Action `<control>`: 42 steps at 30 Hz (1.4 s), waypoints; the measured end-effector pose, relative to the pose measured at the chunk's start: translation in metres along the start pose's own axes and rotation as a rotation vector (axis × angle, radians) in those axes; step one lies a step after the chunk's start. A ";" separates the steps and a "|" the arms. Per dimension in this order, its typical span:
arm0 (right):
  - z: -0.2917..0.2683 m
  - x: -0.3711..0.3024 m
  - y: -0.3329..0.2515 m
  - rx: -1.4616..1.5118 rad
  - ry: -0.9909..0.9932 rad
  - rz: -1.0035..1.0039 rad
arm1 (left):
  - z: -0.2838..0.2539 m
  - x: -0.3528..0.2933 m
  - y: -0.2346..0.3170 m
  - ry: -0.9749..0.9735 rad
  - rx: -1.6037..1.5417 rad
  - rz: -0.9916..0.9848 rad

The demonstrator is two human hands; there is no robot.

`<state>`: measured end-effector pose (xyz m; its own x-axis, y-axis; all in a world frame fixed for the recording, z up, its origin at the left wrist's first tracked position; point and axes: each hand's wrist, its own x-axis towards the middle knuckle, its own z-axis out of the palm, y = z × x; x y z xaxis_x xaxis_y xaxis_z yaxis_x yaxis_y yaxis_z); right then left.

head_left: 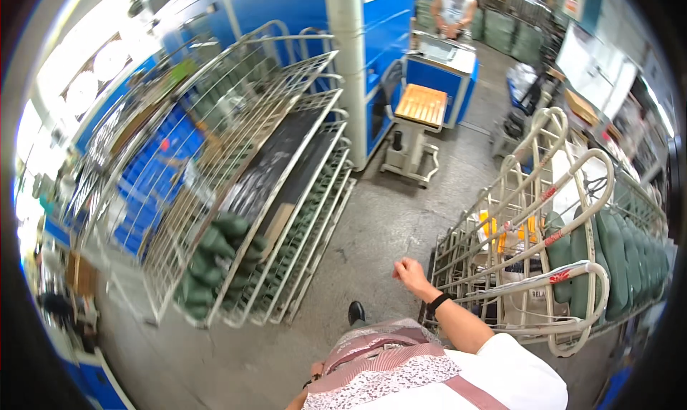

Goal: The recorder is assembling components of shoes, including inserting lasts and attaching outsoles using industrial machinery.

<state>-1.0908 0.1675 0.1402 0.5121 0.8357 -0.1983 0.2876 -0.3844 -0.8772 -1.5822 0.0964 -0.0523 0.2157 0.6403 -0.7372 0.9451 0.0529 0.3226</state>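
Observation:
My right hand [409, 274] is out in front of my body above the grey floor, its fingers curled into a loose fist with nothing seen in them. A black band circles that wrist. It is nearest the white tube-frame rack [501, 267] on the right, apart from it. That rack bears several smooth green boot-like pieces [608, 260]. Only a bit of my left hand [315, 371] shows beside my patterned apron [386, 371]; its fingers are mostly hidden. One dark shoe [356, 311] is on the floor ahead of me.
At left stands a tall wire shelf rack [286, 116] with dark green boot-like pieces [215, 260] on its shelves. Ahead are a small stand with a slatted wooden top [422, 104] and a blue cabinet [429, 77]. Another person [454, 13] is behind it. Grey floor [372, 231] runs between the racks.

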 end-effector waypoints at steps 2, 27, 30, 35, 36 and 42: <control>-0.016 0.028 -0.010 0.069 0.069 0.067 | -0.025 0.040 0.034 0.310 0.236 -0.161; -0.221 0.472 0.054 0.225 0.030 0.343 | -0.227 0.361 0.444 0.093 0.134 0.317; -0.262 0.530 0.068 0.288 0.093 0.352 | -0.240 0.413 0.527 0.025 0.147 0.328; -0.349 0.579 0.119 0.373 0.187 0.415 | -0.261 0.497 0.671 -0.081 0.126 0.242; -0.365 0.575 0.121 0.363 0.221 0.508 | -0.257 0.511 0.687 -0.115 0.147 0.217; -0.461 0.505 0.261 0.263 0.543 0.763 | -0.290 0.539 0.879 -0.179 0.274 0.293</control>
<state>-0.3845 0.3082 0.0127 0.8084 0.0785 -0.5834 -0.4326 -0.5929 -0.6792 -0.7063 0.7102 0.0063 0.5008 0.4539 -0.7370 0.8626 -0.3317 0.3819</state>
